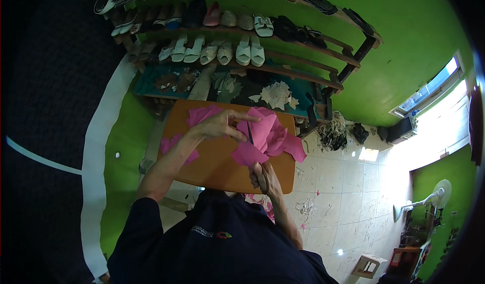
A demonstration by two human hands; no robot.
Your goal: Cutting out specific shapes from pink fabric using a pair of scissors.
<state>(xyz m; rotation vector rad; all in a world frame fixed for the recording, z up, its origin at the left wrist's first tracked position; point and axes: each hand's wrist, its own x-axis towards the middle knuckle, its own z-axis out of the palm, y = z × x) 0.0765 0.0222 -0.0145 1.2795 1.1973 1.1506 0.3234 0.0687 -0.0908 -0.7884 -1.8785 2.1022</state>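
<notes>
Pink sheet material (265, 134) lies in a loose, layered heap on the right half of a brown table (217, 175). My left hand (220, 125) grips its left edge, index finger stretched over the top and thumb lower down; the other fingers are partly hidden. From below, my right hand (265, 178) is closed around the handles of a pair of scissors (250, 134). Their dark blades point away from me across the pink sheet, close to my left thumb. Whether the material is cloth or leather, I cannot tell.
Other pink pieces (203, 114) lie on the table's left side. Beyond it, a wooden rack (298, 44) carries rows of shoes and sandals (250, 51), with pale cut pieces (278, 95) on the lowest shelf. Scraps litter the tiled floor (326, 183); a white fan (441, 193) stands right.
</notes>
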